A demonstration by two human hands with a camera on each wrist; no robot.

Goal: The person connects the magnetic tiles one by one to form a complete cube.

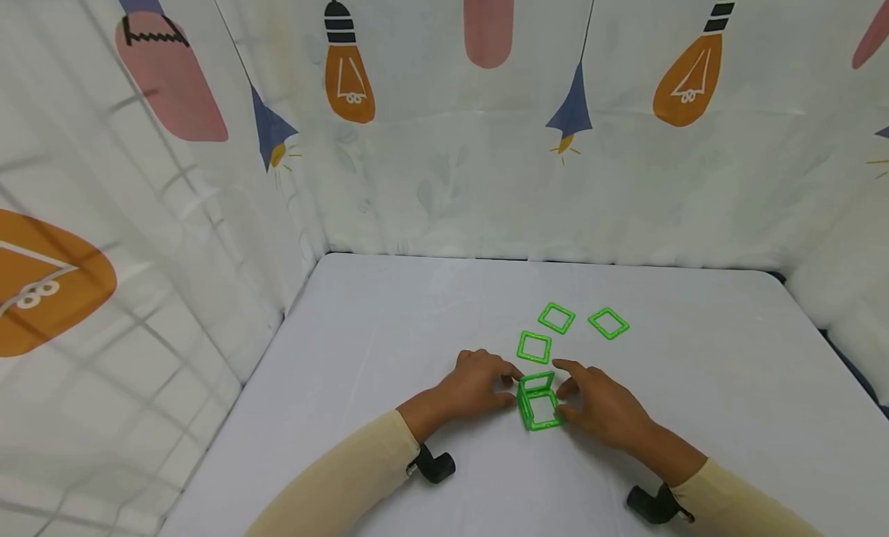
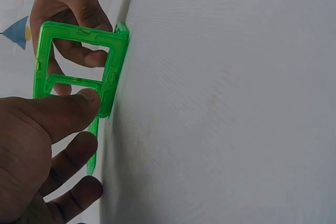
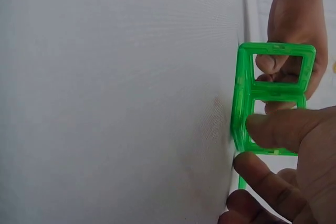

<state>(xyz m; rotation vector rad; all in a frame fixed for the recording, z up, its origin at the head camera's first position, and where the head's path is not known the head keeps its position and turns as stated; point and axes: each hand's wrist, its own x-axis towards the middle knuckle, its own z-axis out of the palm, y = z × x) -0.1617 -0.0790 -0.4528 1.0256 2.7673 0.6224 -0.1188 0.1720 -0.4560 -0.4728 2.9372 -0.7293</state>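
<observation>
Three green square-frame magnetic tiles meet in an open corner point(image 1: 525, 406) on the table: one flat, one upright at left, one upright at back. My left hand point(image 1: 479, 384) is at the left side, its thumb point(image 2: 79, 106) pressed on the upright tile point(image 2: 79, 33) and its forefinger by the back corner. On the other side, my right hand point(image 1: 603, 406) grips at the right edge, thumb point(image 3: 273, 128) over the green frame point(image 3: 277, 47) and lower fingers bent beside it. In the head view its forefinger reaches past the back tile's top corner.
Behind the joined tiles, three loose green square tiles lie flat: one close point(image 1: 533, 359), one farther back point(image 1: 563, 309), and one to the right point(image 1: 599, 314). The white table point(image 1: 389, 313) ends at a patterned curtain point(image 1: 430, 151) at the back and left.
</observation>
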